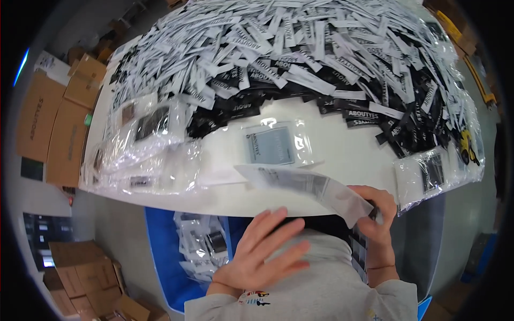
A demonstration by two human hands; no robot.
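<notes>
My right hand (375,214) grips one end of a long translucent plastic bag (305,184) at the table's front edge, with a small dark item partly showing at the fingers. My left hand (267,249) is open just below the edge, fingers spread and slightly blurred, apparently holding nothing. Beyond the bag, a clear packet with a grey card (270,144) lies flat on the white table (348,144). Clear plastic packages (150,134) are piled at the left, and another package (423,176) lies at the right front corner.
A heap of white and black printed strips (289,43) covers the back, with yellow-and-black scissors (468,147) at right. Below the edge, a blue bin (166,267) holds bagged items (201,246). Cardboard boxes (72,139) stand at left.
</notes>
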